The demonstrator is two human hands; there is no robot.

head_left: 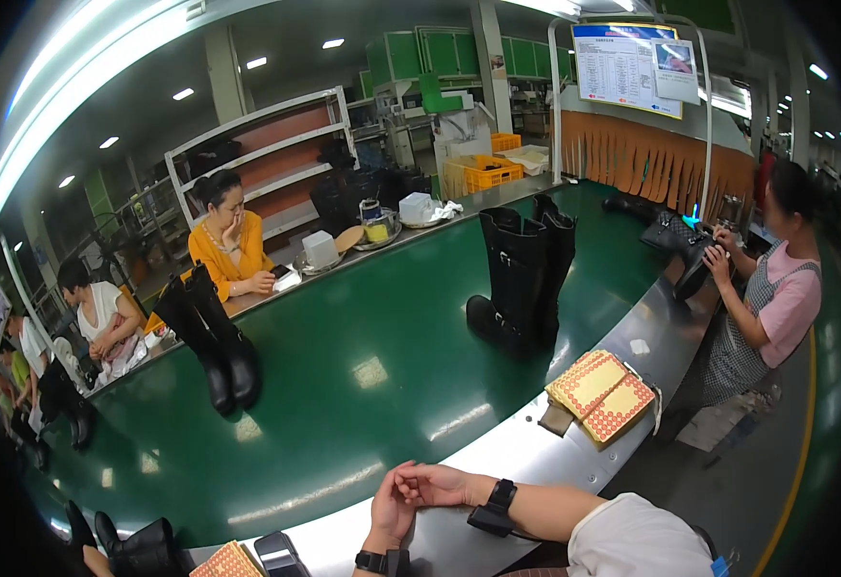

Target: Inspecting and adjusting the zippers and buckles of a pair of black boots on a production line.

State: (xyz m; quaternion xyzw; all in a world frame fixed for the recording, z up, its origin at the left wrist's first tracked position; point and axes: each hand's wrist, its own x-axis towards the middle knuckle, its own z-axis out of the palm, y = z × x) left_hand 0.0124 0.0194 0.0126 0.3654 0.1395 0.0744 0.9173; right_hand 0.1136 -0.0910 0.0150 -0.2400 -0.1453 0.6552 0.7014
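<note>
My left hand [391, 508] and my right hand [440, 485] rest together over the metal edge of the green conveyor belt [344, 385]. Their fingers are loosely bent and touch each other, with no object visible in either hand. Both wrists carry dark bands. Left of my hands, a dark phone-like device [280, 555] lies on the metal edge, beside a yellow-and-red patterned stack [225, 561]. Another bundle of yellow-and-red cards [601, 394], tied with a band, lies to the right. Beyond it, a pair of tall black boots [521, 279] with buckles stands upright on the belt.
Another black boot pair [211, 337] stands farther left on the belt. A worker [781, 288] at the right handles a dark boot [694, 274]. Across the belt sits a person in orange [223, 245], near white boxes [321, 249] and trays. More boots [142, 548] lie at lower left.
</note>
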